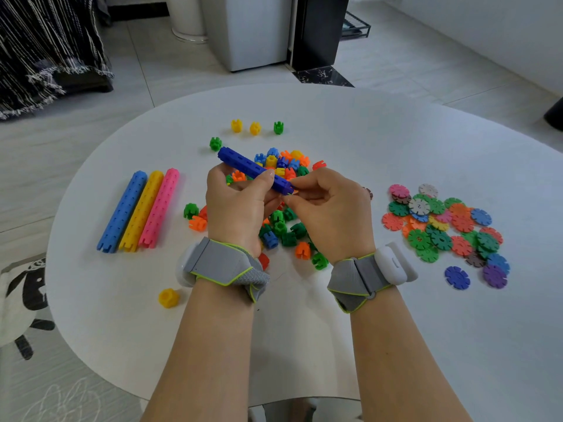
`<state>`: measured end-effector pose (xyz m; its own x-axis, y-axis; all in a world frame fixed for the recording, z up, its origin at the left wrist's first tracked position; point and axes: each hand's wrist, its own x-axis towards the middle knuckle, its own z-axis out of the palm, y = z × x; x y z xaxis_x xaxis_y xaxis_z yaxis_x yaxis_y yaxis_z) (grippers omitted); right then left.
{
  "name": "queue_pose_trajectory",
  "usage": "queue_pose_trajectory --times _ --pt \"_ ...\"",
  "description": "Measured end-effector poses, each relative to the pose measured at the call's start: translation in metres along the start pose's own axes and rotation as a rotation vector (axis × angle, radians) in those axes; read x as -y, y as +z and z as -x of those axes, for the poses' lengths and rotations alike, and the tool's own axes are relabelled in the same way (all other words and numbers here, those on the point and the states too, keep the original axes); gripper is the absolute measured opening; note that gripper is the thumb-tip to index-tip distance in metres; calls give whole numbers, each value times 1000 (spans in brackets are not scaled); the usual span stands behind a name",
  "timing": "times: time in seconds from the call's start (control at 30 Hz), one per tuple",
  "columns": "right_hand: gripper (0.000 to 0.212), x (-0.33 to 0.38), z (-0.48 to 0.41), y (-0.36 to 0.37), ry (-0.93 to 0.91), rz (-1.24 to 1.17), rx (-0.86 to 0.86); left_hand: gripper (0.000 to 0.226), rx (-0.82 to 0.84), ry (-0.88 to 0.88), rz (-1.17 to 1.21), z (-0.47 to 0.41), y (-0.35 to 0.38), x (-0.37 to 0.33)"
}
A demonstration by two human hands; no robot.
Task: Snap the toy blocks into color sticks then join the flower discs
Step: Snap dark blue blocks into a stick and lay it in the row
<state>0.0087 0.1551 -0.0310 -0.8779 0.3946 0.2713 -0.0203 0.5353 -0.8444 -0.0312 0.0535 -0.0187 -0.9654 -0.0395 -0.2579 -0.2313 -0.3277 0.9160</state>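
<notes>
While a person's left hand point(236, 205) grips a dark blue stick point(253, 169) of snapped-together plastic blocks around its middle, thumb on top, the right hand point(329, 214) pinches the stick's near end between curled fingertips. The stick, ridged and pierced with small slots, slants away to the left above a heap of loose blocks point(283, 229): glossy, notched pieces in green, orange, yellow, red and blue.

Left of the hands, three finished sticks lie side by side, touching: light blue stick point(122, 212), yellow stick point(141, 211), pink stick point(160, 208). Right of the hands, well apart from the blocks, sits a pile of flat, toothed flower discs point(441, 226) in many colours. A single yellow block point(169, 297) rests near the left wrist.

Both wrists wear grey fabric bands point(222, 263) edged in lime, each carrying a white device. All of it lies on a smooth, white, rounded table point(396, 141) above a pale tiled floor point(91, 132); a white cabinet point(253, 32) and a dark fringed textile point(45, 56) stand beyond.
</notes>
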Motion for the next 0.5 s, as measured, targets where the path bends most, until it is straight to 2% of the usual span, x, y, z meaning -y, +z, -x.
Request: queue_pose_trajectory --times 0.1,0.17,0.33,0.5 --pt "29 -2 1 -6 -26 110 92 41 20 -14 -41 -1 -2 -2" --pt "34 -6 -1 -14 -23 165 132 30 20 -35 -78 -2 -5 -5" --pt "28 -19 -6 -23 88 263 38 6 114 -114 -194 0 -9 -8" --pt "31 -27 -10 -19 196 355 105 9 195 -144 -238 5 -6 -6"
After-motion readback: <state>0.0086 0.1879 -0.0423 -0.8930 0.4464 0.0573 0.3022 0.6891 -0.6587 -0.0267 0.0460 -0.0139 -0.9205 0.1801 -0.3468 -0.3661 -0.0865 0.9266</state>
